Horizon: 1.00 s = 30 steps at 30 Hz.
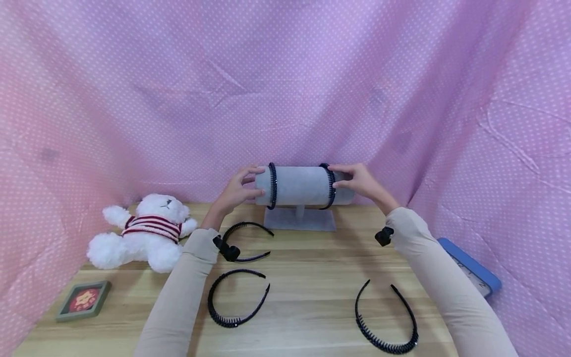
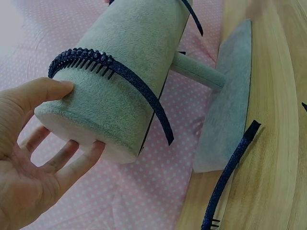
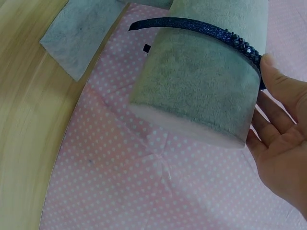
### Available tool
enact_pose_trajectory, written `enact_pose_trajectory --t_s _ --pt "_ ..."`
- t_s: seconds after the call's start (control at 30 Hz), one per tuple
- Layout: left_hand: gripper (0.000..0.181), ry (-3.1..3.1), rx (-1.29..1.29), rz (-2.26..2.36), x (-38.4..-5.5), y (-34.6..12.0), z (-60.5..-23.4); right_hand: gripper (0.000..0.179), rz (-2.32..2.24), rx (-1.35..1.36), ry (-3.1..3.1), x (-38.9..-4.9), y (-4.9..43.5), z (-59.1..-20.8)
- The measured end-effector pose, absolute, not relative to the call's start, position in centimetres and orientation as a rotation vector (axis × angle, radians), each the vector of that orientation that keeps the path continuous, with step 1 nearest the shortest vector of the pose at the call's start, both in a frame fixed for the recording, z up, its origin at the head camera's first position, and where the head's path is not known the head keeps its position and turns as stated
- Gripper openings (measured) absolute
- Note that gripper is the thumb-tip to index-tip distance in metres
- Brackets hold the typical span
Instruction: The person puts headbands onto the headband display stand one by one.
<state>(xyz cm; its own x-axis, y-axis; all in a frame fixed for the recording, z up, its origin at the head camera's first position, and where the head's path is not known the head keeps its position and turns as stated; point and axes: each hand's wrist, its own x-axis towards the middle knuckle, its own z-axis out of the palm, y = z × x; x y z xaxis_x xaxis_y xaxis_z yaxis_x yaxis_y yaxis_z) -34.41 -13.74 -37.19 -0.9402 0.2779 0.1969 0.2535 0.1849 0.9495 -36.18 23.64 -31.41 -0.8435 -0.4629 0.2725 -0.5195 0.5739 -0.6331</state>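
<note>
A grey plush headband stand (image 1: pixel 300 184), a horizontal roll on a post and flat base, stands at the table's back. Two dark, beaded, toothed headbands encircle it: the left headband (image 1: pixel 273 186) and the right headband (image 1: pixel 331 187). My left hand (image 1: pixel 238 190) grips the roll's left end. In the left wrist view its thumb presses the plush beside the left headband (image 2: pixel 129 76), and its other fingers lie against the end face. My right hand (image 1: pixel 359 179) holds the right headband (image 3: pixel 211 29), thumb at its beaded part and the other fingers behind the roll.
Three more headbands lie on the table: one (image 1: pixel 229 233) behind my left wrist, one (image 1: pixel 214 310) nearer, one (image 1: pixel 387 347) at front right. A white teddy bear (image 1: pixel 149 248) and framed star picture (image 1: pixel 71 317) are left; a blue clock (image 1: pixel 473 265) leans right. Pink dotted cloth (image 1: pixel 285 89) hangs behind.
</note>
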Motion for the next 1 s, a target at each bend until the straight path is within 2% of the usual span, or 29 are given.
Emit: enact_pose_trajectory --t_s 1.0 --pt "0.059 2.377 0.566 1.922 -33.7 -13.5 -37.2 0.052 1.064 0.841 -2.762 -35.9 21.4 -31.6"
